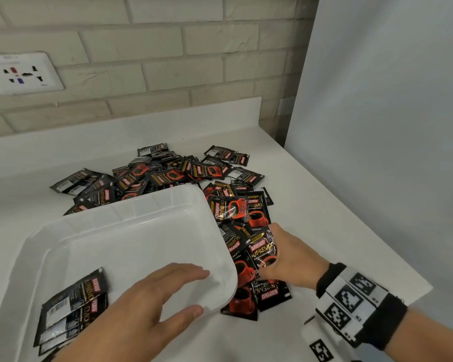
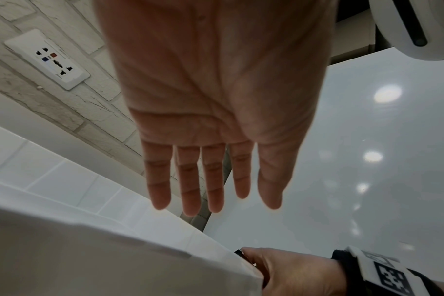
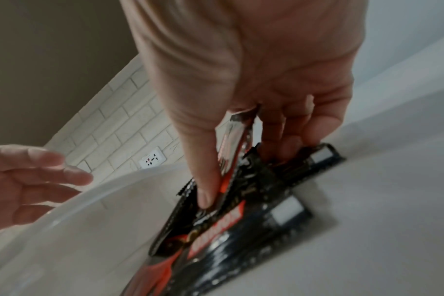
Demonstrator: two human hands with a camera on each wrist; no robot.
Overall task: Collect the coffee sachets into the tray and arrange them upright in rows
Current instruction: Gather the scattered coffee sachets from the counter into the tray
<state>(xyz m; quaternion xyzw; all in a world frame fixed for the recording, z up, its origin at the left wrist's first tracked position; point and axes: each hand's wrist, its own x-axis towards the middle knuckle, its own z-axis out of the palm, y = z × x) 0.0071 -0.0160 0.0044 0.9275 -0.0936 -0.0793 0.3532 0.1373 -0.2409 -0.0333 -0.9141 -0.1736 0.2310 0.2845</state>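
The right hand (image 1: 285,253) is down in the sachets (image 1: 194,173) beside the right edge of the tray (image 1: 131,205), thumb and fingers pinching a sachet or two; the right wrist view shows the thumb (image 3: 203,180) pressed on a black-and-red packet with the fingers behind it, and more packets lying flat beneath. The left hand (image 1: 152,301) hovers with fingers straight and spread over the near right corner of the tray, holding nothing. The tray sits on the counter (image 1: 338,231), tipped up on the pile at its far and right sides. A few packets (image 1: 71,309) lie flat in its near left corner; none stands upright yet. Most of the sachets are spread over the counter behind and to the right of the tray, so the job looks barely begun. To do this pick well, I would gather several packets facing one way and square their edges against the counter before lifting, since the slick foil will likely slide apart in a loose pinch. The left hand could press the tray rim down to steady it, then serve as a backstop so the first row stands against a wall instead of toppling.
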